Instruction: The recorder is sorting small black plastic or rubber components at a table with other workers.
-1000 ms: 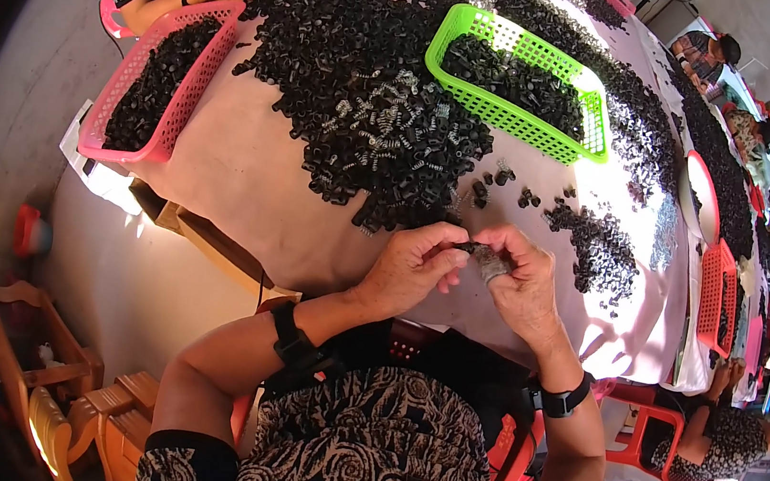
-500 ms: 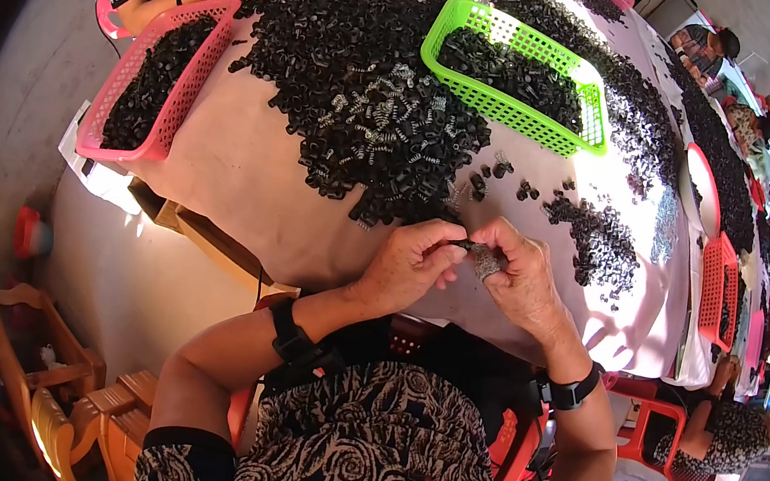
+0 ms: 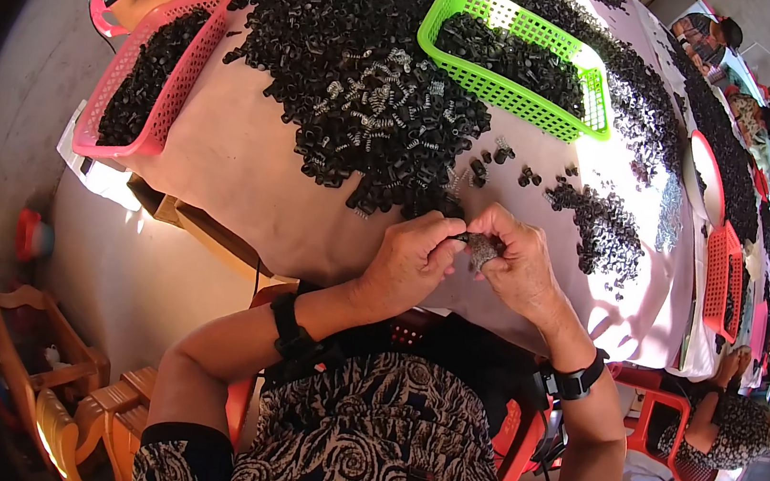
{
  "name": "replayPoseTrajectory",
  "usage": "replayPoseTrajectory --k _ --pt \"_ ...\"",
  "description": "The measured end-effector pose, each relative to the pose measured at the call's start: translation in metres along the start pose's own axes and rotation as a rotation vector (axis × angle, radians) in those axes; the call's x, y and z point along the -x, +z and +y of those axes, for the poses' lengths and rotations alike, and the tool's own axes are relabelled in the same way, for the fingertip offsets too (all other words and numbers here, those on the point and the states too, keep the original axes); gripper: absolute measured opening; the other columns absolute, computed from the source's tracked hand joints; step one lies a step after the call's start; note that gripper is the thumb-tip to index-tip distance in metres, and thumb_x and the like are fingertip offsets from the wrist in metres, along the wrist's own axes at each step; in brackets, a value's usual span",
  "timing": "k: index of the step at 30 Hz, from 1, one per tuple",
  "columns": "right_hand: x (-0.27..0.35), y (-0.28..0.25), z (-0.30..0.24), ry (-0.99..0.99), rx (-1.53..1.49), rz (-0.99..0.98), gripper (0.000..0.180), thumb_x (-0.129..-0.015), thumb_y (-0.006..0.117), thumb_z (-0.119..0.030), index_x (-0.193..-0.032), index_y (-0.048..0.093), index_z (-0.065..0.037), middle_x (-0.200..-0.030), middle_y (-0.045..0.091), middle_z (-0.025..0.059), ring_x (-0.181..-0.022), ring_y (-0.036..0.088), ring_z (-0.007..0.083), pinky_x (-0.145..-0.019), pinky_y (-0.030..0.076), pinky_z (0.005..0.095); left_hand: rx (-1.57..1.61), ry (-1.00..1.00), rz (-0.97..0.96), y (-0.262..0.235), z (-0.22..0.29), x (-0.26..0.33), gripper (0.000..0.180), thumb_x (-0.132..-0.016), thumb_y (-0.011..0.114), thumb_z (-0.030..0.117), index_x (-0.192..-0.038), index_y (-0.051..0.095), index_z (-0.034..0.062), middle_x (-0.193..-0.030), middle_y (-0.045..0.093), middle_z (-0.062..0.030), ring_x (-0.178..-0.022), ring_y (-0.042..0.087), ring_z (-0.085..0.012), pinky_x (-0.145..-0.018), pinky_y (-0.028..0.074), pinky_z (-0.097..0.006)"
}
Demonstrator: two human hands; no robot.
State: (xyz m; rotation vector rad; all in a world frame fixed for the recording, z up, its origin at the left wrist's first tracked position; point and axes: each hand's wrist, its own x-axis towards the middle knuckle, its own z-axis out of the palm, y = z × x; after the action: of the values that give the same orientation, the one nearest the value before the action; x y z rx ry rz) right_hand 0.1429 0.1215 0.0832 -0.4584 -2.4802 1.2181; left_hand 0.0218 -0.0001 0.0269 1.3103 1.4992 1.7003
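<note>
While both hands meet at frame centre, left hand pinches small black part, long axis roughly horizontal, pointing right. Right hand closed around grey springy piece, touching part's end. Black pile above on surface.

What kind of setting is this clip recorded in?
Probably a small hand-assembly or sorting workshop. A long covered table is heaped with small black parts, with a green basket and a pink basket holding more, and other people sit along it.
</note>
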Motion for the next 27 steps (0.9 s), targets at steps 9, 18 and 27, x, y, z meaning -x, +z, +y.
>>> replayPoseTrajectory --k 9,18,27 --pt "-0.002 -0.003 0.0 0.212 -0.153 -0.042 0.026 -0.071 0.046 0.013 -0.093 0.053 0.001 -0.07 0.057 0.0085 -0.055 0.06 0.0132 -0.049 0.052 0.0284 -0.253 0.127 0.051 0.003 0.0 -0.007 0.015 -0.089 0.058 -0.004 -0.104 0.06 -0.0029 -0.08 0.057 -0.0076 -0.059 0.06 -0.0119 -0.051 0.05 -0.024" --pt "-0.003 -0.018 -0.009 0.369 -0.359 -0.166 0.022 -0.083 0.044 0.007 -0.099 0.057 -0.001 -0.082 0.062 0.0055 -0.07 0.06 0.0111 -0.053 0.054 0.0254 0.189 -0.201 -0.072 -0.002 0.011 -0.005 0.019 -0.094 0.055 0.002 -0.112 0.059 0.001 -0.089 0.064 -0.0044 -0.073 0.061 -0.0082 -0.064 0.053 -0.023" --pt "0.004 -0.03 0.004 0.461 -0.748 -0.312 0.015 -0.089 0.057 -0.009 -0.103 0.06 -0.005 -0.08 0.061 0.0028 -0.069 0.06 0.0064 -0.051 0.051 0.0205 0.306 -0.125 -0.212 -0.015 0.011 -0.01 0.018 -0.091 0.057 0.0 -0.109 0.06 0.0005 -0.103 0.055 -0.0069 -0.086 0.058 -0.0114 -0.07 0.052 -0.024"
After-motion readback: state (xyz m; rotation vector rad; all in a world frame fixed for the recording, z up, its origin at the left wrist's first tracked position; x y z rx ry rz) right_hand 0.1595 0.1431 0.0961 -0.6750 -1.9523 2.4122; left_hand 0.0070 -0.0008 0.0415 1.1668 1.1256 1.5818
